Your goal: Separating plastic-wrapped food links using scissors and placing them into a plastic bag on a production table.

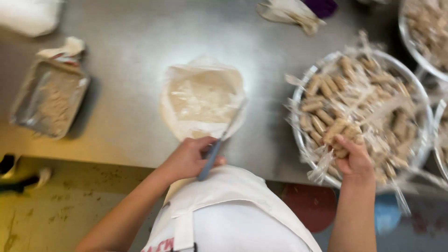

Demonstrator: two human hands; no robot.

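While closed around a blue-handled knife (212,156) at 6 o'clock on the desk (126,116), left grip (189,158) sits just below the wrapper stack (203,98). Right grip (354,156), at 4 o'clock, pinching wrapped rolls (338,133) at the near rim of the bowl (298,140).

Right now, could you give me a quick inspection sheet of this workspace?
Surface: steel table, smudged and dull.
Job's things: knife with a blue handle; a stack of thin pale sheets in front of the person; a big bowl lined with plastic and full of tan rolls.
Clutter: a foil tray with crumbs at the left; crumpled wrap at the far edge; more bowls at the right, cut off.
Hands: left hand grips the knife; right hand holds a few rolls at the bowl's near rim.
Cables: nothing seen.
Surroundings: a stained yellowish floor; a white apron.
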